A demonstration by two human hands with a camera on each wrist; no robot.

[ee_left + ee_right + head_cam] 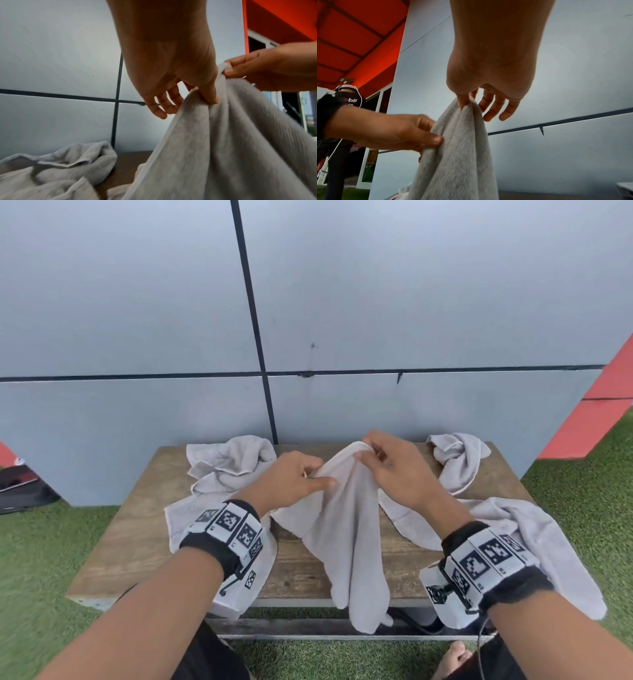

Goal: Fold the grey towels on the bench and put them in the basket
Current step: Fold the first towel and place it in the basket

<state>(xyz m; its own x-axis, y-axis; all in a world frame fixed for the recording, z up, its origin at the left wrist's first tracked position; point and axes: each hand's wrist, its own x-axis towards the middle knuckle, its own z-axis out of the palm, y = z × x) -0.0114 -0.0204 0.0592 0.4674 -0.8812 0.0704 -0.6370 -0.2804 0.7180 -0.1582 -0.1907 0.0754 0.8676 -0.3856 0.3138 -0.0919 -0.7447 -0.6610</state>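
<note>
A grey towel hangs lifted over the middle of the wooden bench, its lower end drooping past the front edge. My left hand pinches its upper edge between thumb and fingers; the left wrist view shows that thumb pressing the cloth. My right hand pinches the towel's top corner a little higher and to the right, with the other fingers spread in the right wrist view above the towel. No basket shows in any view.
Crumpled grey towels lie on the bench: one at the back left, one at the back right, one at the right edge, one under my left wrist. A grey panel wall stands behind. Artificial grass surrounds the bench.
</note>
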